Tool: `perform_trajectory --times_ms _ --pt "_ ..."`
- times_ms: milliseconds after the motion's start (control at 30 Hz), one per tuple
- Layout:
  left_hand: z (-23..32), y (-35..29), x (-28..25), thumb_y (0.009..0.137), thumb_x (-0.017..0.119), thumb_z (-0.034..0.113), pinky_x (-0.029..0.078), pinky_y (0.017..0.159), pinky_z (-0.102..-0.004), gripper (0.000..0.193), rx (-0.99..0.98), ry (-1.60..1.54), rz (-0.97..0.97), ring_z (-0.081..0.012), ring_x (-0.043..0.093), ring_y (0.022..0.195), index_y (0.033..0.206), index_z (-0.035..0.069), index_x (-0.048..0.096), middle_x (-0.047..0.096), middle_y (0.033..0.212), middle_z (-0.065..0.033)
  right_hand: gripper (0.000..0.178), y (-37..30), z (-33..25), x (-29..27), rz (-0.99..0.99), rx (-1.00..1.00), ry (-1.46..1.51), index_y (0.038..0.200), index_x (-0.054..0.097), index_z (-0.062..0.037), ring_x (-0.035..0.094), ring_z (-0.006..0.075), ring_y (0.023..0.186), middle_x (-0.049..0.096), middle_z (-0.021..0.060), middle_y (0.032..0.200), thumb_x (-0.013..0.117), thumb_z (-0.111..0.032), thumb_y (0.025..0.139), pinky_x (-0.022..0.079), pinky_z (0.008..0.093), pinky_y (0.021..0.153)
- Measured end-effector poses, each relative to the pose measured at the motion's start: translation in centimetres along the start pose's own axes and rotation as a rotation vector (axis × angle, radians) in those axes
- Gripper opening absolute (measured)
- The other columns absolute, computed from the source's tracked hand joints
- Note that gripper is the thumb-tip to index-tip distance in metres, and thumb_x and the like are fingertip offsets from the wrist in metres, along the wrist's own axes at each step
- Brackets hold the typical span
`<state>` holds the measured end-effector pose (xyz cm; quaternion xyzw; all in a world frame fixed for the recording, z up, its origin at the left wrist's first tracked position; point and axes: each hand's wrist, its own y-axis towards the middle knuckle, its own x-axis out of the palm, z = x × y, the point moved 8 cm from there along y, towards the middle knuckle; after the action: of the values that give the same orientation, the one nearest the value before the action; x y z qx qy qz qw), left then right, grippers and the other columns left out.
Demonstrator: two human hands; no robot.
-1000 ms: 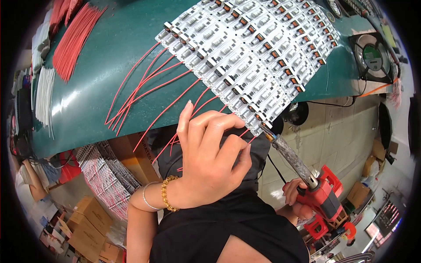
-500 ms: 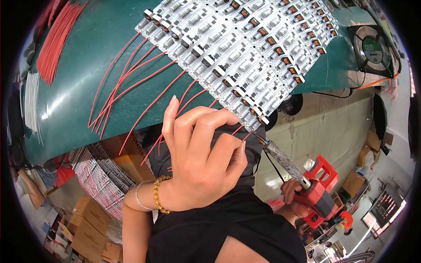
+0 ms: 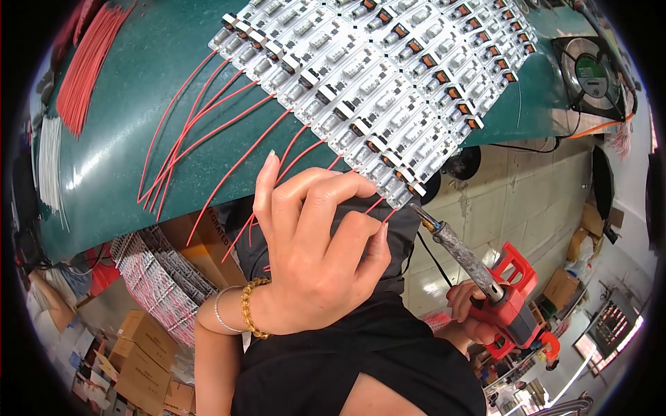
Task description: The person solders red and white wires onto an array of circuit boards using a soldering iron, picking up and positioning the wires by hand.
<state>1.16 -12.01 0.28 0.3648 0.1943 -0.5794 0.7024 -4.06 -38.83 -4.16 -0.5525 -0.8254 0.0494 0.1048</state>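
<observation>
In the head view, the left hand [image 3: 319, 249] has its thumb and forefinger closed together on a short, thin red wire [image 3: 390, 215] that runs from them up to the nearest corner of a large sheet of white circuit boards dotted with black, silver and orange parts [image 3: 361, 90]; its middle finger reaches the sheet's edge. The sheet lies ahead of both hands on a dark green surface [image 3: 104, 187], and more loose red wires [image 3: 241, 158] trail from its edge, ahead and to the left of the left hand. The right hand [image 3: 472, 312] is clamped around the handle of a red-and-black soldering gun with a grey barrel [image 3: 465, 256], whose tip sits just beside that same corner, apparently not touching it. The step in hand looks like soldering wires along this edge; the next move would call for the left hand to keep the wire steady while the tip meets its joint. Far left of the hands lies a bundle of straight red wires [image 3: 90, 69]; far right stands a square black-framed fan [image 3: 591, 83].
</observation>
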Motion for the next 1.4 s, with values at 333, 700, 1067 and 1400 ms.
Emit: perform_trajectory --times_ms 333,700,1067,1400 --pt "-0.6 0.5 0.0 0.058 0.074 0.007 0.027 0.102 -0.0550 0.020 -0.008 -0.003 -0.004 -0.0257 0.054 0.098 0.070 0.011 0.058 0.059 0.102 -0.0031 0.060 5.6 -2.2 3.0 -0.039 -0.252 0.199 0.065 0.056 -0.0046 0.056 0.0200 0.049 0.056 0.0034 0.054 0.072 -0.063 0.066 0.045 0.0306 0.048" --pt "-10.4 1.4 -14.5 0.070 0.068 0.008 0.040 0.089 -0.0447 0.028 -0.123 0.577 0.267 -0.0282 0.052 0.092 0.096 0.005 0.059 0.055 0.097 -0.0100 0.079 10.4 -4.0 3.2 0.167 -0.518 -0.130 0.126 0.038 0.0077 0.041 0.0109 0.039 0.043 -0.0011 0.049 0.055 -0.059 0.087 0.036 0.0249 0.042" --pt "-28.0 0.9 -27.9 0.073 0.062 0.006 0.044 0.082 -0.0412 0.020 -0.363 1.117 0.016 -0.0312 0.056 0.089 0.092 0.002 0.060 0.059 0.088 -0.0138 0.062 15.1 -15.0 2.2 0.185 -0.662 -1.073 0.105 0.057 0.0049 0.045 0.0089 0.057 0.047 0.0015 0.064 0.063 -0.052 0.080 0.033 0.0252 0.051" --pt "-28.8 0.3 -30.9 0.086 0.056 0.006 0.046 0.075 -0.0413 0.010 -0.322 0.661 0.347 -0.0346 0.058 0.087 0.092 -0.001 0.061 0.061 0.086 -0.0166 0.047 17.0 -13.9 4.0 0.034 -0.755 -1.206 0.090 0.061 0.0009 0.053 0.0181 0.063 0.056 0.0078 0.077 0.070 -0.043 0.075 0.039 0.0321 0.057"
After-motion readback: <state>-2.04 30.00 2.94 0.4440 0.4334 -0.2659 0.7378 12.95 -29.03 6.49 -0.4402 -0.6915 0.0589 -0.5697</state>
